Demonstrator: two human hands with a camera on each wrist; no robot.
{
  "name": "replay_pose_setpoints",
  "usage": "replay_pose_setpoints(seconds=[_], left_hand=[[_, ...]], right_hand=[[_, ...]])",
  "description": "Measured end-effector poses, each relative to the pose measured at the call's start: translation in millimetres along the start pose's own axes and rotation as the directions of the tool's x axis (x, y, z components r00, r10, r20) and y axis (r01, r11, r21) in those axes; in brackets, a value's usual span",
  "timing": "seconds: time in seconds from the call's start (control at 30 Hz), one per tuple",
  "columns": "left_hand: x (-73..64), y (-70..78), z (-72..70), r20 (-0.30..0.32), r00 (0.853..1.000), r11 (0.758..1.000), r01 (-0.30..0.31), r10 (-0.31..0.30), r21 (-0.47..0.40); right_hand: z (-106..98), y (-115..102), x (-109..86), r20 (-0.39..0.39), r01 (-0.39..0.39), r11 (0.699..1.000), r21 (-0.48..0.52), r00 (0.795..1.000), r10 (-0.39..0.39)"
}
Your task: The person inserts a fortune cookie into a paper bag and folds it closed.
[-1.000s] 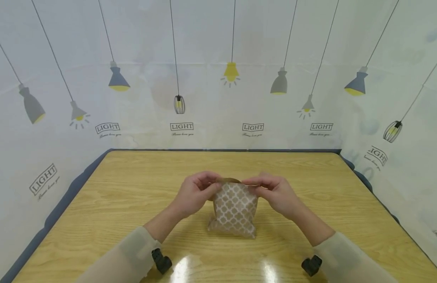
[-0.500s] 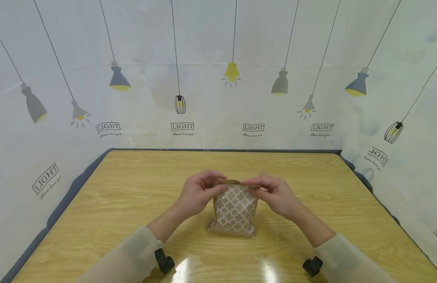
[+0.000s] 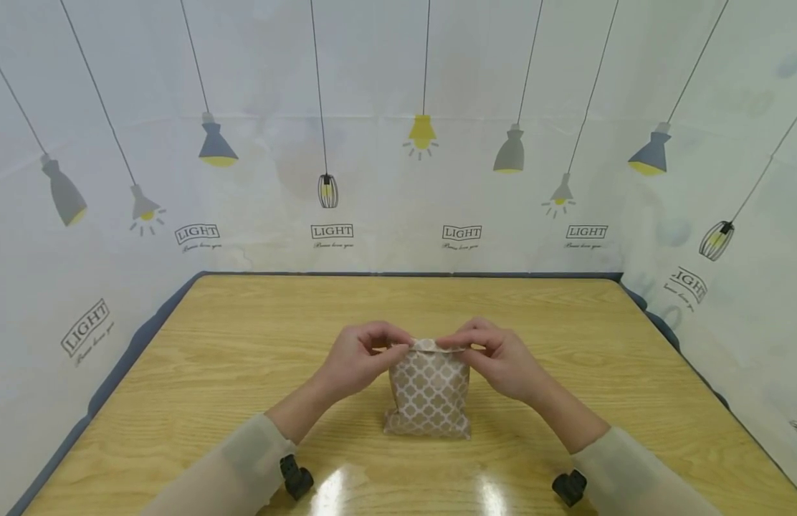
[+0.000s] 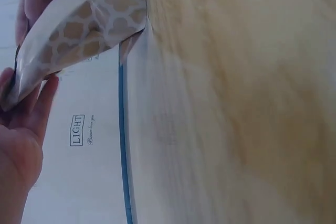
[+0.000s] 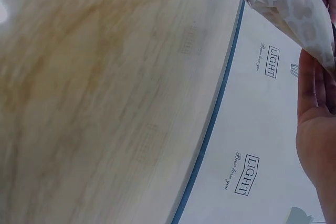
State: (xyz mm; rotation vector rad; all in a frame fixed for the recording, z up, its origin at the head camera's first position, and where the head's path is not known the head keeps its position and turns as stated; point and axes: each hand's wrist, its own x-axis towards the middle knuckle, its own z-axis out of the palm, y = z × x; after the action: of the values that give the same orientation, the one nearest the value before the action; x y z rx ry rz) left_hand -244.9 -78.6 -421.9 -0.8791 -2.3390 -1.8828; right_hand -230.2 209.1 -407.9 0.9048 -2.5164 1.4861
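A small brown paper bag [image 3: 431,394] with a white lattice pattern stands upright on the wooden table, its top edge folded over toward the person. My left hand [image 3: 360,358] pinches the left end of the fold between thumb and fingers. At the other end my right hand [image 3: 504,358] grips the folded edge the same way. In the left wrist view the patterned bag [image 4: 100,22] slants up to the fingers of the left hand [image 4: 21,150]. The right wrist view has the bag's side [image 5: 283,11] beside the right hand [image 5: 320,124]. The bag's inside is hidden.
The wooden table [image 3: 244,315] reaches back to a white wall sheet [image 3: 379,172] printed with hanging lamps and LIGHT labels. A dark blue strip [image 3: 411,274] runs along the table's far edge. Small black cameras [image 3: 297,478] sit at both sleeve cuffs.
The bag's top edge has come down toward the person, so the brown strip at the opening now shows as a patterned fold. Both hands have kept their grip and shifted slightly lower.
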Motion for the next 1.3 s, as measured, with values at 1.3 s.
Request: replay_pose_setpoints(seconds=[1.3], left_hand=[[4.4,7.3,12.1,-0.09,0.995,0.999,0.051,-0.05,0.008]], right_hand=[[11,-13,10.8,-0.081,-0.15,0.989,-0.007,0.985,0.149]])
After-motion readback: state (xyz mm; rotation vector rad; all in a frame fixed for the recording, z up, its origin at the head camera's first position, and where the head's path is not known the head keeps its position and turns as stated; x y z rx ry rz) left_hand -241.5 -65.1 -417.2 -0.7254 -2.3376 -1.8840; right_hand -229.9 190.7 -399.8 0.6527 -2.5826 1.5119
